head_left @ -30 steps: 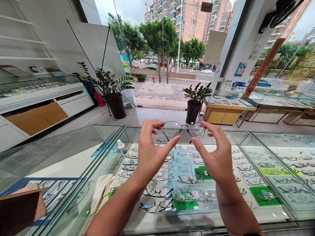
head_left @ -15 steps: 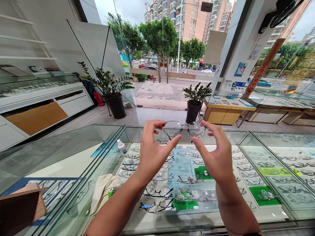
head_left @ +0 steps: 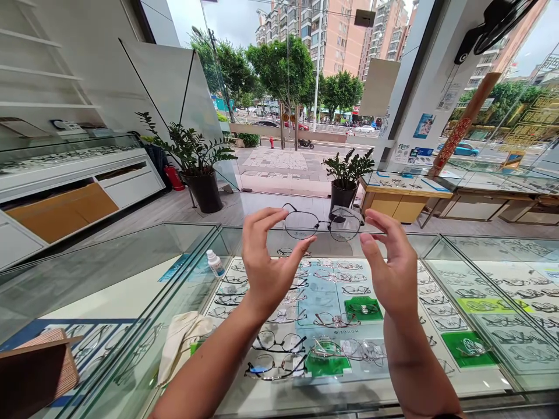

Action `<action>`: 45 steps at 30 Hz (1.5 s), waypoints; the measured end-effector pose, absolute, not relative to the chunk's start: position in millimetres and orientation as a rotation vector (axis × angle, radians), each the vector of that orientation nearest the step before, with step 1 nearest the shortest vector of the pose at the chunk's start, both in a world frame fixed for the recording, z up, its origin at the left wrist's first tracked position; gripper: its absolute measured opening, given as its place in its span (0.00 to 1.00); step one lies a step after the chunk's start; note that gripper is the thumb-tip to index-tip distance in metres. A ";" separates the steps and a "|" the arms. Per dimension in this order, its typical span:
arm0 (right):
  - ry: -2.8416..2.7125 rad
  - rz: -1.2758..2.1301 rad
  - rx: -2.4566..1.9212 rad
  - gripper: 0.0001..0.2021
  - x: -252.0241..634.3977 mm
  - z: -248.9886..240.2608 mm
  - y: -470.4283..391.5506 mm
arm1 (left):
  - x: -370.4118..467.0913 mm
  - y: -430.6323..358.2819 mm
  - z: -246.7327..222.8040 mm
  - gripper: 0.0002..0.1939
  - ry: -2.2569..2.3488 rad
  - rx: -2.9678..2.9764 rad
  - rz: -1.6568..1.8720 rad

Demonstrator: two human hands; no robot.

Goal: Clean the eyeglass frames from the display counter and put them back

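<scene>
- One pair of thin, dark-rimmed spectacles with clear, rounded lenses [head_left: 322, 223]: raised between the two hands, above the far edge of the glass-topped display case [head_left: 371, 393].
- Left hand [head_left: 271, 256]: thumb and forefinger pinch the spectacles at their left lens, forefinger at the outer rim, thumb at the lower rim.
- Right hand [head_left: 394, 270]: thumb and fingers parted, just beside the right end of the spectacles; whether a fingertip touches the frame cannot be told.
- Spectacle frames in rows: laid out beneath the hands, some on green cards [head_left: 467, 349].
- One small white plastic bottle with a blue label [head_left: 215, 264]: upright, left of the left hand.
- One crumpled cream cloth [head_left: 181, 343]: beside the left forearm.
- Two leafy plants in black pots [head_left: 207, 193]: on the floor beyond the case.
</scene>
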State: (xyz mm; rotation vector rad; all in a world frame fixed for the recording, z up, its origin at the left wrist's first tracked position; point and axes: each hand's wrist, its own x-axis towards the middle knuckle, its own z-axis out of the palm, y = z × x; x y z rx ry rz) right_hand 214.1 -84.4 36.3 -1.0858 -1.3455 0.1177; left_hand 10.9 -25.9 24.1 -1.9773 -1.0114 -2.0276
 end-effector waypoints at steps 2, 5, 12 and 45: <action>-1.341 0.208 -1.085 0.17 216.0 35.4 -81.8 | 12.2 -24.8 21.2 0.28 -0.955 -1.944 -2.041; -1.320 0.287 -1.072 0.17 215.8 34.7 -79.5 | 14.3 -24.0 17.0 0.29 -0.924 -1.916 -2.059; -1.278 0.420 -1.010 0.18 214.5 30.4 -70.9 | 15.6 -23.1 13.3 0.29 -0.949 -1.882 -2.054; -1.239 0.890 -0.689 0.15 220.3 30.5 -60.0 | 11.9 -9.4 16.5 0.28 -0.978 -2.141 -2.281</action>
